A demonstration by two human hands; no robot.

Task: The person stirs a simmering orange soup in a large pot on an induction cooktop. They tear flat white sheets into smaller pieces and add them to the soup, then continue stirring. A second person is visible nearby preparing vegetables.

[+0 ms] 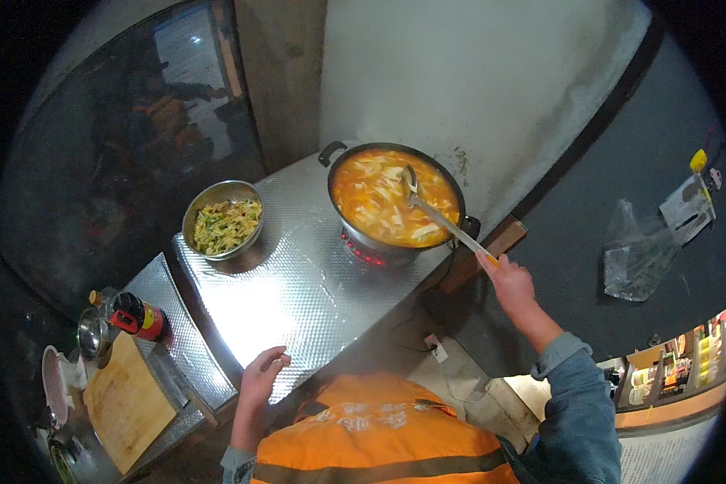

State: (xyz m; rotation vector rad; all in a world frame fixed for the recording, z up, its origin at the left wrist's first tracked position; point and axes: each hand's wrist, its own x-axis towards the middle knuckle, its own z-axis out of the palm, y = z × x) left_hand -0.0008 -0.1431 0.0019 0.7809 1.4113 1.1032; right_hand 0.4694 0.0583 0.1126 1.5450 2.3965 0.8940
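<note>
My right hand [511, 284] is closed around the handle end of a long metal ladle [441, 219]. The ladle's bowl rests in the orange-red broth of a wide black-rimmed pot [398, 244], among pale flat strips that look like noodles or tofu skin. Beneath the pot is an electric cooker [372, 257] with red lights lit. Holding nothing, my left hand [265, 369] hovers by the near edge of the foil-covered table [314, 284], fingers slightly bent and apart. Farther left stands a steel bowl [190, 227] of chopped yellow-green food.
At the left are a wooden cutting board [127, 402], a dark bottle with a red cap [136, 316], a small metal bowl [94, 333] and a pink strainer [54, 384]. A power socket [435, 349] lies below the table. Plastic packaging [632, 260] is on the dark surface at right.
</note>
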